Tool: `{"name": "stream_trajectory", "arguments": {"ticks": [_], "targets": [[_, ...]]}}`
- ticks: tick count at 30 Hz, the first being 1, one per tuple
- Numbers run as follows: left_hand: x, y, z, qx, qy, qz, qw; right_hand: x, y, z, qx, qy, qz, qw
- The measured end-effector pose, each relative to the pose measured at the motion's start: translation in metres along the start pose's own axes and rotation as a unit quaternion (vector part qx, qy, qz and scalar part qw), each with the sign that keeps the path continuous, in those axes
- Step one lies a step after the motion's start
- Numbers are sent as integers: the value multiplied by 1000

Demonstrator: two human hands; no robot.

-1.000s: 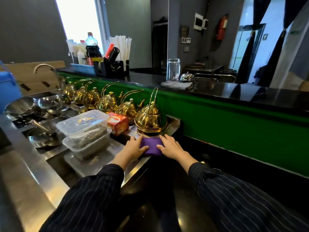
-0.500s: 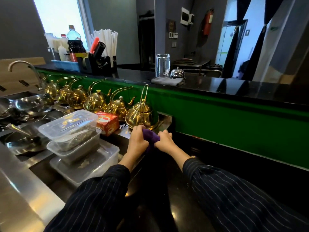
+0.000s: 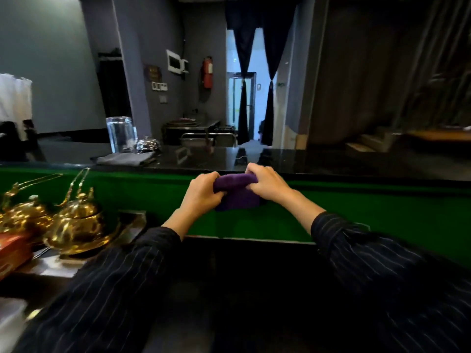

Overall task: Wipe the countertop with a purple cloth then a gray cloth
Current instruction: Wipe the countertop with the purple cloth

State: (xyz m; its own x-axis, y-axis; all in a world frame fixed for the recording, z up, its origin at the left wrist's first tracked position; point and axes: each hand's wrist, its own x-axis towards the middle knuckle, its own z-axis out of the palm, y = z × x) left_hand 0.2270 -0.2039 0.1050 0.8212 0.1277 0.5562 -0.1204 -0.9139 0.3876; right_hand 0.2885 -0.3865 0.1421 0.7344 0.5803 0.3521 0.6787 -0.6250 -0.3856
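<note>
Both hands, left hand (image 3: 201,192) and right hand (image 3: 267,183), hold the purple cloth (image 3: 235,192) in a clenched grip, raised before the black desk (image 3: 318,159); wiping seems about to start, next lowering it flat.

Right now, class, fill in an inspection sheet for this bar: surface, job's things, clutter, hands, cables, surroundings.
Surface: black countertop, glossy, above a green panel.
Job's things: purple cloth held in the air at the counter's edge; gray cloth folded on the countertop.
Clutter: glass and bell behind the gray cloth; gold teapots and red box lower left.
Hands: left hand and right hand both grip the purple cloth.
Cables: nothing seen.
Surroundings: fire extinguisher, curtains, doorway.
</note>
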Motion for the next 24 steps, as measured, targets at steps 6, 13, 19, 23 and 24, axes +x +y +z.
{"name": "stream_trajectory", "arguments": {"ticks": [6,13,19,23,24], "targets": [[71,82,47,19,-15,110,994,-5,85,-87,-7,46,85,995],[122,104,95,121,-93,167,974,18,149,-123,-186,101,139,967],[150,45,100,146,-154,130,969,67,161,-76,-159,-78,336,925],[168,6,90,139,-195,72,968,82,183,-54,-117,-129,213,961],[169,1,89,137,-210,78,965,85,193,-59,-112,-135,210,962]]}}
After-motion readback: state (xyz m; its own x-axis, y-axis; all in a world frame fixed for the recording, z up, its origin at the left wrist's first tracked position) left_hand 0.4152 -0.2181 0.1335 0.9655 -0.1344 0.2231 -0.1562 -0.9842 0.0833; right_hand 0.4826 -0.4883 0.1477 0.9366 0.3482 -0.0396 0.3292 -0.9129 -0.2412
